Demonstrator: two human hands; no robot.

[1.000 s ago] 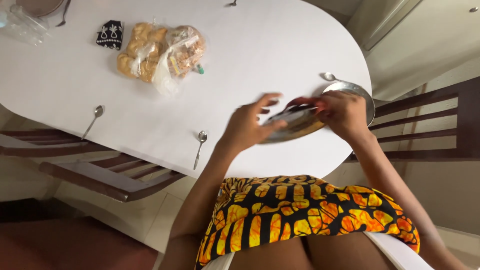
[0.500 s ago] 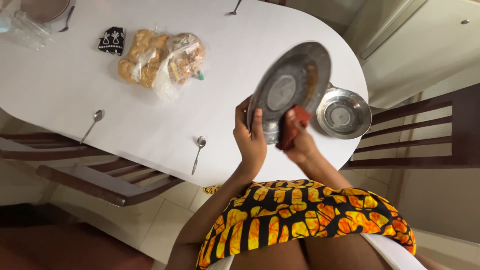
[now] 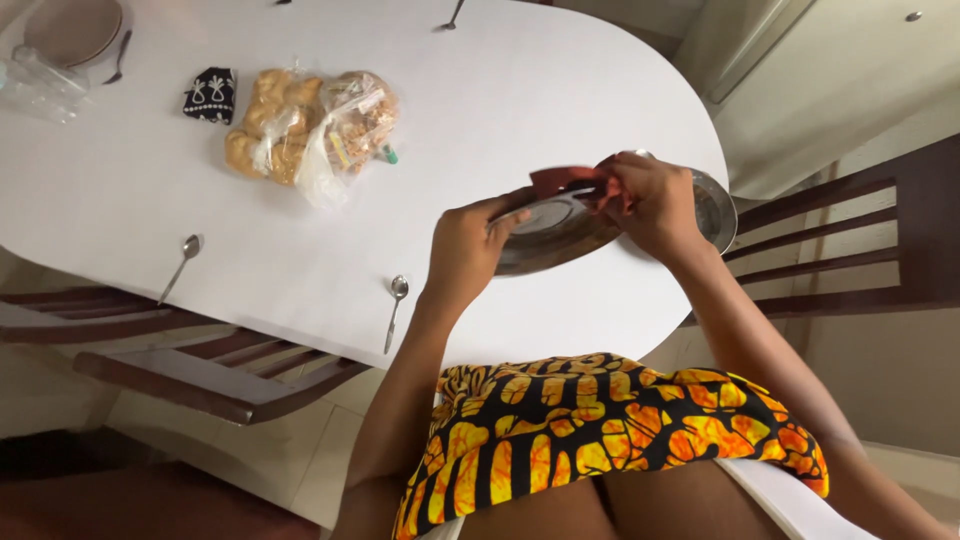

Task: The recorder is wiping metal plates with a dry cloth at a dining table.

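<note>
Left hand (image 3: 468,245) grips the steel plate (image 3: 555,228) by its near-left rim, right hand (image 3: 650,200) clutches the red cloth (image 3: 565,180) on its far edge (plate tilted, lying between both hands).

Open tabletop (image 3: 480,110) left of the plate (image 3: 560,232) — nearest obstacles: spoon (image 3: 396,300) at near edge, bread bags (image 3: 310,130) farther left; chair (image 3: 850,250) crowds the right.

Your right hand (image 3: 650,200) hides most of the bowl (image 3: 718,210); the desk (image 3: 500,80) and far plate (image 3: 70,28) are cut off at the top edge.
</note>
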